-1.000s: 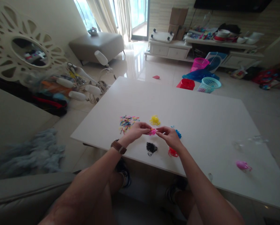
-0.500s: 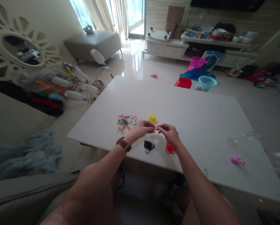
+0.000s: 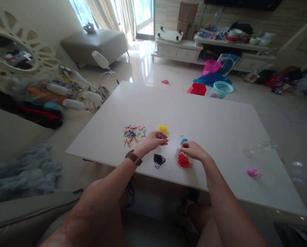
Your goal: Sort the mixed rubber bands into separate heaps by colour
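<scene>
My left hand (image 3: 158,139) is pinched closed over the table, just below a pile of yellow rubber bands (image 3: 163,129); a small yellow band shows at its fingertips. Its palm partly hides something pink beneath it. My right hand (image 3: 194,150) has thumb and fingers together at the top of a red rubber band pile (image 3: 184,161), with a red band hanging from them. Between and nearer me lies a pile of black rubber bands (image 3: 159,160). Blue bands (image 3: 183,141) lie just beyond my right hand. Mixed-colour bands (image 3: 133,134) are spread out on the left.
The white table (image 3: 215,123) carries a pink toy-like item (image 3: 253,172) and a clear plastic object (image 3: 268,145) on the right. Beyond its far edge stand a red bin (image 3: 197,89) and a light-blue basket (image 3: 221,90). A lamp with white shades (image 3: 73,104) is at the left.
My hands have moved apart. The right one has come away from the left and down to the red pile; the left stays near the yellow pile. The view has shifted slightly.
</scene>
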`<state>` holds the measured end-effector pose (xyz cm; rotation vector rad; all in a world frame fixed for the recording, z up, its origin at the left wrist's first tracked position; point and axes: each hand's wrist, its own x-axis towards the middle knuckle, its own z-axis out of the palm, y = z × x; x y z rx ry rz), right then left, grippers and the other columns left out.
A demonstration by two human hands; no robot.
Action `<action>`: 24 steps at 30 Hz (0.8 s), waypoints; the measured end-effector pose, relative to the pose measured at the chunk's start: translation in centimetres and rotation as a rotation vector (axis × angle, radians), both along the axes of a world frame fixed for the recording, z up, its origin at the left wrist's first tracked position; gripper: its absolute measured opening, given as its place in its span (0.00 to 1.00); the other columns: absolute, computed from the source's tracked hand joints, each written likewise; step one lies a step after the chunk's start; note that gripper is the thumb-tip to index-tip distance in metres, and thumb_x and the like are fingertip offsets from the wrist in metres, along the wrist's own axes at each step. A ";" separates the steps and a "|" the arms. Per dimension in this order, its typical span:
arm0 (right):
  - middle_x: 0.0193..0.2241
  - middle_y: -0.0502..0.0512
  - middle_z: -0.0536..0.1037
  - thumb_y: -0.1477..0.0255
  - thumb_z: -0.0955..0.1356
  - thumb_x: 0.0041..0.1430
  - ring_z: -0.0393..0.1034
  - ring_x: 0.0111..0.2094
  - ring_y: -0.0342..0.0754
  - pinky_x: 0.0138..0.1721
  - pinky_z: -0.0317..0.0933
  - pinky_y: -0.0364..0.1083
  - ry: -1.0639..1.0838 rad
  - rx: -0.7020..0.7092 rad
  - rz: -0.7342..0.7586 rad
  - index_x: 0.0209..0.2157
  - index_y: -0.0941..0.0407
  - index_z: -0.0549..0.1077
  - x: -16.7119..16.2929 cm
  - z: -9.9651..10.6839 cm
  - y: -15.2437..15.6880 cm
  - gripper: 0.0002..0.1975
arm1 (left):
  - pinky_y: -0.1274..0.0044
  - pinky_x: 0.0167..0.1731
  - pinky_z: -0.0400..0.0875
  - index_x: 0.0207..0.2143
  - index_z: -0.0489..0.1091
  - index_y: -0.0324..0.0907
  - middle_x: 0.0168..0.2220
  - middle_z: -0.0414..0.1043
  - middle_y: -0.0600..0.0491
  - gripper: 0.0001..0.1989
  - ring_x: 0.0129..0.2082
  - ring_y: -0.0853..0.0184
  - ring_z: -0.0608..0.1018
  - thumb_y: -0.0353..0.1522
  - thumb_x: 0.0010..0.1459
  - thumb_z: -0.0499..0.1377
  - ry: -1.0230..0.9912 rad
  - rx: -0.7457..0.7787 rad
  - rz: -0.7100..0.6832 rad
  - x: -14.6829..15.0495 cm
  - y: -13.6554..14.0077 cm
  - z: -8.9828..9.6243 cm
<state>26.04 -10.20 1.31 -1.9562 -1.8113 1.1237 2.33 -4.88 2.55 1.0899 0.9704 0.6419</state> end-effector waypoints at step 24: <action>0.28 0.54 0.80 0.59 0.69 0.57 0.70 0.28 0.46 0.32 0.64 0.45 0.361 0.188 -0.094 0.33 0.56 0.80 -2.4 1.1 0.4 0.15 | 0.73 0.38 0.78 0.32 0.72 0.35 0.29 0.79 0.46 0.13 0.34 0.64 0.83 0.32 0.50 0.72 -0.079 -0.046 -0.040 1.3 -0.5 -0.4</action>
